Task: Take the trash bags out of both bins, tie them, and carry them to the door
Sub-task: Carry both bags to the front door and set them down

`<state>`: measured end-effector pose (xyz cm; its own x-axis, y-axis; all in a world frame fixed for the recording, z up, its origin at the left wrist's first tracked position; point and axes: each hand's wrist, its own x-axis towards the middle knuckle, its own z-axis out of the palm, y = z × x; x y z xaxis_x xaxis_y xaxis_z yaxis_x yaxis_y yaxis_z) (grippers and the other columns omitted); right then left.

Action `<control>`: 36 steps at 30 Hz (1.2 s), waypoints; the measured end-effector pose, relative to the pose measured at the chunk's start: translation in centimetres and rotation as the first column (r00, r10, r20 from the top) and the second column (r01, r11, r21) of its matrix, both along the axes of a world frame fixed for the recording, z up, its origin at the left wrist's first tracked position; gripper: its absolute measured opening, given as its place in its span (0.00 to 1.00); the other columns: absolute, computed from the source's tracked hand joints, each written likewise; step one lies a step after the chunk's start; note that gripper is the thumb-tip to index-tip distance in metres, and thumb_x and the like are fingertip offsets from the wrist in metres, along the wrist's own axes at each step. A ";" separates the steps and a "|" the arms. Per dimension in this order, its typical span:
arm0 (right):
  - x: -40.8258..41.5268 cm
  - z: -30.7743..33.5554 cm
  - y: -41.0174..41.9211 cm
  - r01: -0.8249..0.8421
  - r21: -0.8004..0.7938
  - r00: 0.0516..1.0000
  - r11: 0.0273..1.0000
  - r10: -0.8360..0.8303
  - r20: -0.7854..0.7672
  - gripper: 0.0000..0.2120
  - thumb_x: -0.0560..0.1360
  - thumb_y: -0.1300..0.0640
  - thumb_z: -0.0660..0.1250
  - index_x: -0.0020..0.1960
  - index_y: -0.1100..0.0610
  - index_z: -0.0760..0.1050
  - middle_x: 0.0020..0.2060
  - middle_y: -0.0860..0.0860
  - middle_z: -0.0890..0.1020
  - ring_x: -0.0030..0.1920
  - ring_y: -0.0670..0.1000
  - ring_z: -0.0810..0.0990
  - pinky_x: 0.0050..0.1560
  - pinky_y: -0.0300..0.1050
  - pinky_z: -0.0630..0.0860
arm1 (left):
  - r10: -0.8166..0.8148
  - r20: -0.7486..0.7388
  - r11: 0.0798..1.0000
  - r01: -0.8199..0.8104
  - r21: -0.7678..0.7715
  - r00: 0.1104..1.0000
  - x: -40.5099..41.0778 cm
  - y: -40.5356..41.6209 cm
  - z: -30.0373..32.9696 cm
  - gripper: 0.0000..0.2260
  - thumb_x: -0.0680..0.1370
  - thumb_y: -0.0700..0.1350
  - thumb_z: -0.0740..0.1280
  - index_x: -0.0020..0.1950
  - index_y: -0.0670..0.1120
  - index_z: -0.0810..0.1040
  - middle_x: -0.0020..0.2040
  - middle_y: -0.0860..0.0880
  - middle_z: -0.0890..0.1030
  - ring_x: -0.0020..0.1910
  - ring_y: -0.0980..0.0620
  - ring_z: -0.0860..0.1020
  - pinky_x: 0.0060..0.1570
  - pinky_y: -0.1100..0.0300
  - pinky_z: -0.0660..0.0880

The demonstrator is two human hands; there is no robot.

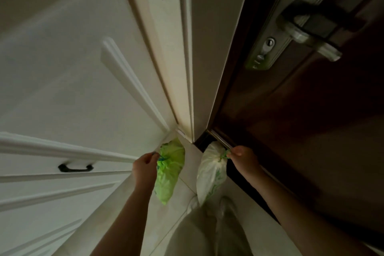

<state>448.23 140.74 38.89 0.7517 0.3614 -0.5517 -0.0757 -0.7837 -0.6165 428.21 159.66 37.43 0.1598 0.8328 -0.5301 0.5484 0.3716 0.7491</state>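
Note:
I look straight down at a dim entry corner. My left hand (145,164) grips the knotted top of a bright green trash bag (169,174), which hangs low over the pale floor beside the white cabinet. My right hand (242,158) pinches the tied green top of a whitish, partly green trash bag (211,172). That bag hangs right at the foot of the dark brown door (301,131). Both bags are tied shut. Whether their bottoms touch the floor I cannot tell.
A white cabinet with a black drawer pull (75,168) fills the left. A white door frame (178,58) runs down the middle. The door's metal handle and lock plate (301,33) sit upper right. My light trousers and shoes (226,206) stand on the tiled floor (187,189).

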 end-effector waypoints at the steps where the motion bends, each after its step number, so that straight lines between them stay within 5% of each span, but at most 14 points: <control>1: 0.5 -0.8 0.4 -0.029 -0.008 1.000 1.000 0.029 0.011 0.11 0.74 0.63 0.66 0.45 0.72 0.78 0.43 0.68 0.82 0.46 0.65 0.81 0.47 0.55 0.77 | 0.036 0.004 0.999 -0.036 -0.017 0.999 0.5 0.2 -0.7 0.06 0.74 0.40 0.69 0.48 0.42 0.84 0.39 0.43 0.84 0.40 0.45 0.81 0.52 0.46 0.79; 11: 5.5 -9.4 5.2 -0.178 0.018 0.983 0.984 0.177 0.043 0.10 0.72 0.66 0.63 0.38 0.74 0.74 0.37 0.69 0.80 0.40 0.65 0.80 0.41 0.55 0.75 | 0.223 0.056 0.973 -0.219 -0.072 0.973 6.5 0.9 -8.6 0.09 0.75 0.41 0.68 0.52 0.38 0.82 0.43 0.42 0.82 0.45 0.45 0.80 0.54 0.49 0.78; 16: 6.9 -11.8 7.0 -0.279 0.014 0.960 0.960 0.279 -0.004 0.10 0.72 0.67 0.62 0.32 0.65 0.70 0.26 0.53 0.69 0.34 0.52 0.70 0.34 0.43 0.62 | 0.229 0.127 0.971 -0.217 -0.098 0.965 9.0 1.1 -11.5 0.10 0.76 0.39 0.67 0.55 0.36 0.81 0.45 0.41 0.82 0.45 0.47 0.79 0.50 0.53 0.77; 22: 6.5 -14.8 7.7 -0.362 0.006 0.931 0.932 0.362 -0.032 0.21 0.71 0.66 0.63 0.25 0.54 0.59 0.23 0.48 0.64 0.26 0.45 0.63 0.27 0.42 0.58 | 0.119 0.084 0.991 -0.113 -0.074 0.989 10.1 0.4 -14.7 0.09 0.76 0.41 0.68 0.53 0.39 0.82 0.45 0.42 0.84 0.47 0.46 0.81 0.54 0.48 0.78; 27: 5.4 -16.6 6.9 -0.363 -0.040 0.928 0.931 0.358 -0.104 0.17 0.71 0.61 0.65 0.26 0.56 0.63 0.27 0.52 0.70 0.36 0.53 0.72 0.37 0.45 0.65 | -0.037 -0.006 0.992 0.036 -0.121 0.999 9.6 -1.4 -16.9 0.10 0.76 0.41 0.67 0.54 0.40 0.83 0.46 0.42 0.84 0.44 0.48 0.79 0.55 0.44 0.78; 32: 5.2 -16.9 7.2 -0.356 0.004 0.923 0.934 0.352 -0.153 0.08 0.72 0.63 0.65 0.38 0.68 0.76 0.34 0.62 0.79 0.40 0.58 0.76 0.43 0.53 0.74 | -0.102 -0.055 0.987 0.095 -0.126 0.993 8.7 -2.3 -17.7 0.12 0.75 0.40 0.68 0.57 0.39 0.81 0.45 0.43 0.83 0.43 0.48 0.80 0.48 0.52 0.76; 36: 5.5 -15.9 7.0 -0.419 0.009 0.904 0.908 0.418 -0.089 0.20 0.71 0.66 0.63 0.25 0.55 0.58 0.24 0.50 0.63 0.34 0.52 0.66 0.31 0.46 0.57 | -0.192 -0.162 0.978 0.175 -0.116 0.968 8.2 -2.3 -17.1 0.16 0.73 0.38 0.68 0.61 0.40 0.79 0.51 0.39 0.83 0.48 0.41 0.81 0.50 0.51 0.77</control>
